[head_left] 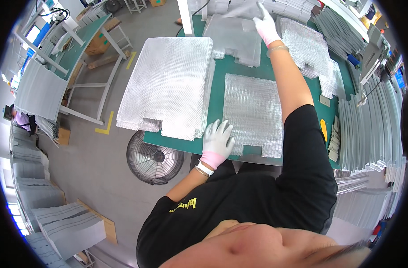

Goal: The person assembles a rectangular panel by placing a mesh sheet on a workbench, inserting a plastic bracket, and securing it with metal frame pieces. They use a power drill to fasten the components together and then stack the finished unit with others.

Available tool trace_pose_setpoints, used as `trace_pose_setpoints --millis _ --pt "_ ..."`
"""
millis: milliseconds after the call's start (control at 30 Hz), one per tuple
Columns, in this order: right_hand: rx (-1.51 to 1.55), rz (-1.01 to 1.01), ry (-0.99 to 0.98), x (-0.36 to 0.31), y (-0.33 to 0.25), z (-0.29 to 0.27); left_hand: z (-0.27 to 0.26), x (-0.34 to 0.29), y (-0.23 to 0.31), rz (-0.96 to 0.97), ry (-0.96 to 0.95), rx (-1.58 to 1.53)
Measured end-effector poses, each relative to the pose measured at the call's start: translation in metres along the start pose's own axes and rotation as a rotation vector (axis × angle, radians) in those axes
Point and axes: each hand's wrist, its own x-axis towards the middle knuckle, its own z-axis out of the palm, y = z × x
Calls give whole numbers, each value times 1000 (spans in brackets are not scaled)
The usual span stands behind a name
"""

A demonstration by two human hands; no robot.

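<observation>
My left hand (217, 142), in a white glove with a pink cuff, lies at the near edge of the green table (216, 91) with its fingers spread. It is between a tall stack of silver mesh sheets (175, 76) and a single-looking notched mesh sheet (252, 114). My right arm stretches to the far side of the table. There my gloved right hand (266, 26) is above a grey translucent notched sheet (237, 38), thumb and index finger apart. Beside its fingertips is a blurred, pale translucent strip (239, 10); whether they touch is unclear.
More mesh sheets (304, 44) lie at the far right. Near the right edge are a yellow tool (323, 129) and small pale blocks (334, 142). Rows of thin panels (369, 125) stand beyond. A floor fan (155, 157) is below the table's left edge.
</observation>
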Motion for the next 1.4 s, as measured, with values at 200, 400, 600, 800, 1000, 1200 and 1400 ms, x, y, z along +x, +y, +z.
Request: trace_pose_setpoints --millis 200,400,600,800,1000,1200,1400 --pt "44 -346 136 -55 -54 -66 -8 7 -4 -52 -168 -61" --pt "187 -60 128 -216 -81 -131 -18 11 13 -67 -134 57" --pt "306 177 92 -393 -72 -140 -21 -22 9 -216 217 -1336" --pt "-57 195 -27 -428 -64 -133 -50 -19 33 -363 125 -707" --pt "-219 284 -97 -420 -66 -119 -45 -5 38 -431 -28 -286" --pt "-291 266 -76 -422 -71 -114 -22 -18 21 -249 89 -141" --pt "-263 196 -41 -424 -78 -123 -40 -21 33 -359 49 -354"
